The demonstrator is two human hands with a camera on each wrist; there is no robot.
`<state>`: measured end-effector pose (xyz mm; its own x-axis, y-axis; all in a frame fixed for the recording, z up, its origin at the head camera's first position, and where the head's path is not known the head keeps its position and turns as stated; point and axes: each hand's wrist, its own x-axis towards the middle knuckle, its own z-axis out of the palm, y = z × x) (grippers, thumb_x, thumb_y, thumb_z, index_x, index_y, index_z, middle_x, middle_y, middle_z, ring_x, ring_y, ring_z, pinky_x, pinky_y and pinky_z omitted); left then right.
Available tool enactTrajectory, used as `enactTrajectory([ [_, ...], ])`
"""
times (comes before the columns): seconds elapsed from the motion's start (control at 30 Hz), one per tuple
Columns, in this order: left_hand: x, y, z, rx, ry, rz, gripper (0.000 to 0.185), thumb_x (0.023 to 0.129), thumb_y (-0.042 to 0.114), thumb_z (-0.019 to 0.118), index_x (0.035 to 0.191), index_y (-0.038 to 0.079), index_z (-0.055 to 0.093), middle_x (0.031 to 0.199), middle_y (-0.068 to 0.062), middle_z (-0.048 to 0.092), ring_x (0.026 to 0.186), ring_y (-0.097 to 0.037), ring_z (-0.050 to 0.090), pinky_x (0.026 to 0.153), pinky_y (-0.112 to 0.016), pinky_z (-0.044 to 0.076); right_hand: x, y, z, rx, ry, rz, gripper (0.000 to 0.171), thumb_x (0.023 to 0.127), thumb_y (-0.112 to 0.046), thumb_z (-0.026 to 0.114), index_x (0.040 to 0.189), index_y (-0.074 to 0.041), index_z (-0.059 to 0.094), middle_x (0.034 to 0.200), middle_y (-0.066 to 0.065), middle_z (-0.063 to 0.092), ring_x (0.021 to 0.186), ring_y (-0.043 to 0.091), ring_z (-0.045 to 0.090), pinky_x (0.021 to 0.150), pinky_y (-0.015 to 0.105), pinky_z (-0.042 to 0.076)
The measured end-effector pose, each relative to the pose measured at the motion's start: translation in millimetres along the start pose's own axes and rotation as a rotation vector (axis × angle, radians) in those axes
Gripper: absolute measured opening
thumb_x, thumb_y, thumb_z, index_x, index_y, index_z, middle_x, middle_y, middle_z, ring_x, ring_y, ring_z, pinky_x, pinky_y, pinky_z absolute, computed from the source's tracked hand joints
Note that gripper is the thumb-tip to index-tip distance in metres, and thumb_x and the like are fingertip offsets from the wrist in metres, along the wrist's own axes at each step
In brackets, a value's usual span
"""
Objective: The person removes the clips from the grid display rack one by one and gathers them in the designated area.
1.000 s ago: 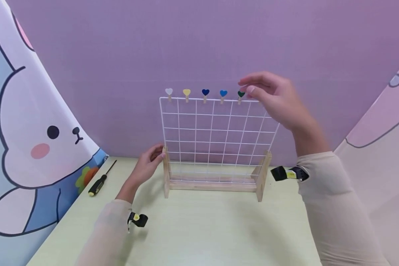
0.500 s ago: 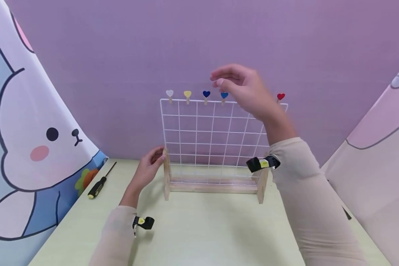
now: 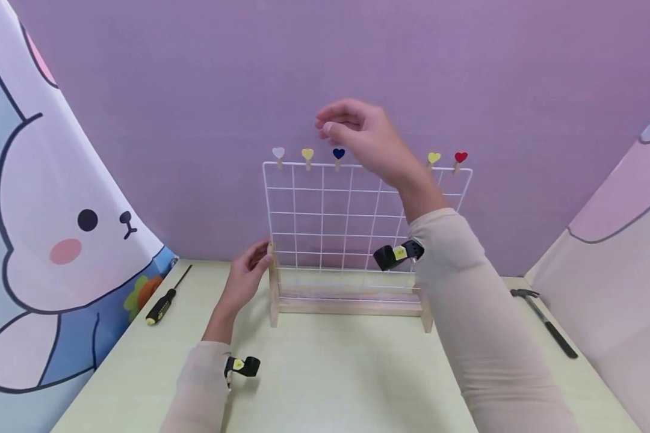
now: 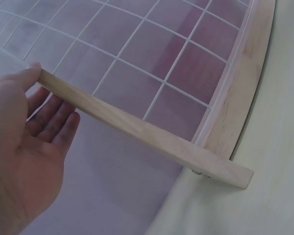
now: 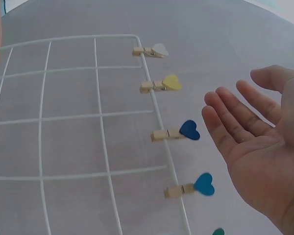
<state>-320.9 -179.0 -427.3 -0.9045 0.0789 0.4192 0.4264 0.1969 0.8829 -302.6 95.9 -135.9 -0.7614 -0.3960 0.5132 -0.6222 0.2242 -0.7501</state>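
Right hand (image 3: 365,135), fingers loose and empty, hovers just above dark blue heart clip (image 3: 338,154) on wire grid (image 3: 346,222) top edge; left hand (image 3: 246,270), fingers straight, steadies grid's left wooden upright (image 3: 273,288).

White wire grid panel (image 3: 346,222) stands upright in its pale wooden base (image 3: 349,305) on the worktop, just before the purple wall. Along its top wire sit small wooden pegs with hearts: white (image 3: 278,153), yellow (image 3: 307,154), dark blue (image 3: 338,154), then yellow (image 3: 434,158) and red (image 3: 460,157) at the right end
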Motion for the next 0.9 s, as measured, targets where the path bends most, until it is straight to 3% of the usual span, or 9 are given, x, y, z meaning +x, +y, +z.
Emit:
enactTrajectory([
  [0.43, -5.5, -2.4, -3.7, -0.009, 0.006, 0.001, 0.047, 0.107, 0.023, 0.058, 0.15, 0.005, 0.051, 0.142, -0.022, 0.06, 0.115, 0.004, 0.06, 0.101, -0.009, 0.049, 20.6, -2.3, 17.8, -0.043, -0.061, 0.002, 0.03, 0.1, -0.011, 0.064, 0.128, 0.001, 0.065, 0.127, 0.017, 0.07, 0.116, 0.025, 0.069, 0.102, 0.027, 0.056],
  [0.67, -8.4, 0.0, -4.3, -0.016, 0.014, 0.012, 0.047, 0.107, 0.021, 0.057, 0.15, 0.004, 0.051, 0.142, -0.023, 0.06, 0.115, 0.004, 0.06, 0.1, -0.009, 0.049, 33.3, -3.2, 29.5, -0.091, -0.116, 0.0, 0.028, 0.097, -0.01, 0.067, 0.123, 0.002, 0.068, 0.121, 0.019, 0.071, 0.105, 0.019, 0.069, 0.093, 0.025, 0.057],
  [0.9, -9.3, -0.7, -4.5, -0.012, 0.012, 0.013, 0.046, 0.107, 0.02, 0.056, 0.15, 0.004, 0.05, 0.142, -0.023, 0.06, 0.115, 0.004, 0.06, 0.1, -0.009, 0.049, 39.5, -2.8, 38.0, -0.122, -0.16, 0.035, 0.026, 0.095, -0.008, 0.07, 0.119, 0.003, 0.069, 0.106, 0.008, 0.072, 0.098, 0.016, 0.068, 0.083, 0.023, 0.056],
])
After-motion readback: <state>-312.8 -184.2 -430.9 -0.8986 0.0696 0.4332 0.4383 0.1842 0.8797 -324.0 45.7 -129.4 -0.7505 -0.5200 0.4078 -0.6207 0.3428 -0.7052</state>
